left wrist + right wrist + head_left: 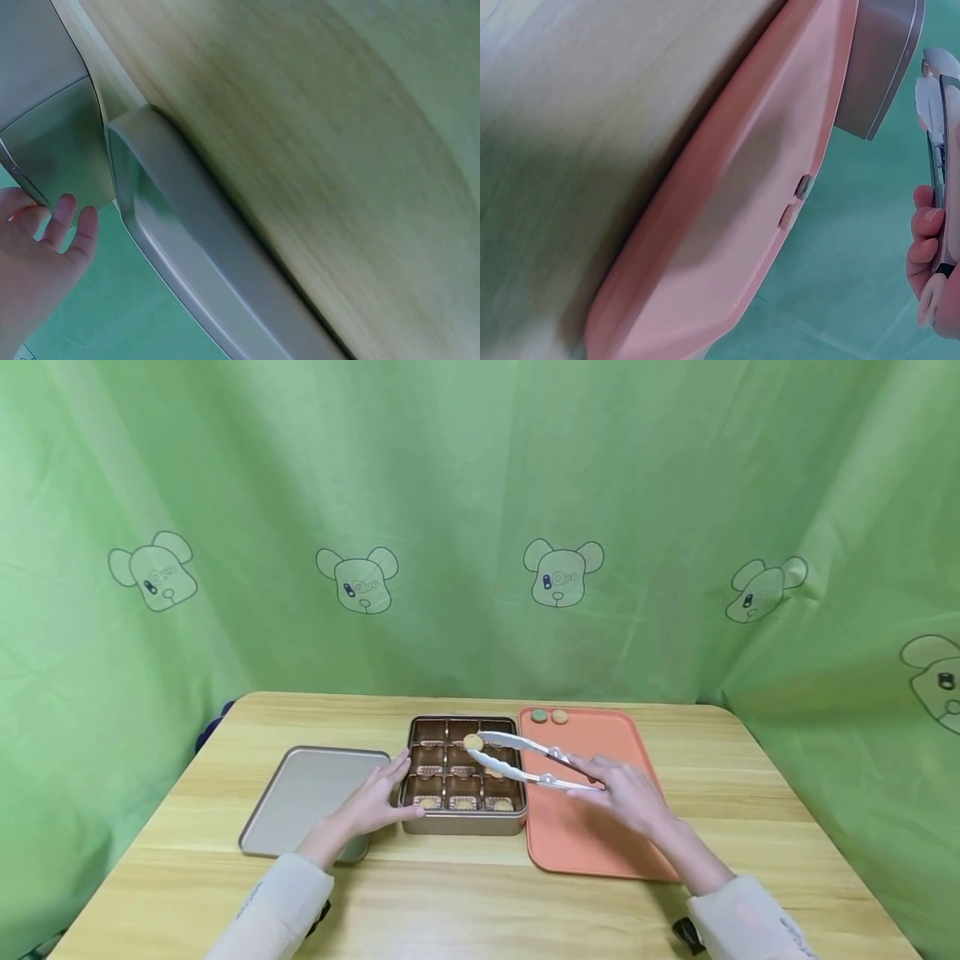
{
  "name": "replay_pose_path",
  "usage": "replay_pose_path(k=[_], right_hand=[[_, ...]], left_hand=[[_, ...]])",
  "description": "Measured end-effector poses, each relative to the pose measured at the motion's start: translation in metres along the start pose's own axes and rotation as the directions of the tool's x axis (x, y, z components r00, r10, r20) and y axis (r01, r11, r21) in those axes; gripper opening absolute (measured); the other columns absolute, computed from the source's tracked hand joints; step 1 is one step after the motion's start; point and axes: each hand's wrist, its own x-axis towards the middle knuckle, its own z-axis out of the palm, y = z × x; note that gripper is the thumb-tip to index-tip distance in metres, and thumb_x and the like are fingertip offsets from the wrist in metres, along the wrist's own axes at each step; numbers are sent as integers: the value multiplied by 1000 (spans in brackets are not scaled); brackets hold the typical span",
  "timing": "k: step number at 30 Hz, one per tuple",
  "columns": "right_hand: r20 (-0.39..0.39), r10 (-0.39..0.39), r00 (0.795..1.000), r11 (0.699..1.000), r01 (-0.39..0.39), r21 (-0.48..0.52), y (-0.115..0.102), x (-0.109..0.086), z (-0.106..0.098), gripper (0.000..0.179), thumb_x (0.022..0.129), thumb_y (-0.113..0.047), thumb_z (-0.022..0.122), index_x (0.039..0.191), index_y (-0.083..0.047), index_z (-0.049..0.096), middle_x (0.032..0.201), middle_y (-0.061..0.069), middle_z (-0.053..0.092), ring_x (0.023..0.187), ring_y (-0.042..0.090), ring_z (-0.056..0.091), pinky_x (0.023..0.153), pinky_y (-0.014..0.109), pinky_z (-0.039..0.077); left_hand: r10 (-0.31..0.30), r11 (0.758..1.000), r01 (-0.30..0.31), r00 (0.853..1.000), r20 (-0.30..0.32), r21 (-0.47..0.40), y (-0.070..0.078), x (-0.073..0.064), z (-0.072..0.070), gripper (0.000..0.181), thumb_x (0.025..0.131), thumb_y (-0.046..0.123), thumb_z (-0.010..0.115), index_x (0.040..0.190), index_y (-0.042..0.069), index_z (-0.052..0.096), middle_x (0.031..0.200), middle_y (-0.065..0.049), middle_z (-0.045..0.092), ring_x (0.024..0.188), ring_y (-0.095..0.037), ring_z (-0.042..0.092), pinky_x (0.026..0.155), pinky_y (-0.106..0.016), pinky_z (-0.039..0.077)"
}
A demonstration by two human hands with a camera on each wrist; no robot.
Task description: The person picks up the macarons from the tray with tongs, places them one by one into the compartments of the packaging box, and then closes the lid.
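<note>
Right hand (621,787): fingers and thumb wrapped about the tongs (501,767), whose tips, well to the left of that hand, pinch one cookie (472,742) above the tin (465,824). Left hand (373,799): unclenched, its fingers loosely extended against the tin just to its right; I judge that it steadies the tin. The lid (307,793) lies to the left of this hand and partly beneath it. The tray (555,843) lies beneath the right hand, with a green cookie (539,716) and a pale cookie (559,717) side by side at the edge beyond it.

I read the step in hand as a placing, not yet complete: the row of cells (431,732) nearest the left thumb shows front-row cookies (465,805), one per cell. The next move, in my judgement, calls for centring the tips over one cell, lowering them, and only then easing the grip, lest the cookie fall between two cells.

Obscured: I cannot tell over which cell the cookie hangs. The tongs partly cover a middle-row cookie (492,772). My right wrist view crops the right hand; my left wrist view crops the left hand and shows only the tin's outside.
</note>
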Motion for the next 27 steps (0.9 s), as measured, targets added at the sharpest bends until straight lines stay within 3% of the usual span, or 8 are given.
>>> replay_pose_path(k=[7, 27], right_hand=[[50, 17, 999, 1000, -18, 4, -4, 2, 0, 54, 76, -39, 70, 124, -15, 59, 69, -11, 49, 57, 5, 41, 48, 19, 34], [52, -3, 999, 1000, 4, -6, -5, 1, 0, 54, 75, -36, 72, 122, -11, 60, 70, -12, 49, 57, 5, 40, 46, 18, 32]], left_hand=[[-2, 1000, 2, 1000, -3, -2, -1, 0, 1, 92, 75, 46, 68, 139, -5, 26, 151, -12, 14, 132, -47, 16, 108, -57, 12], [-5, 1000, 5, 1000, 1, -8, 0, 0, -1, 91, 76, 45, 68, 140, -5, 26, 151, -13, 14, 131, -50, 15, 107, -59, 13]])
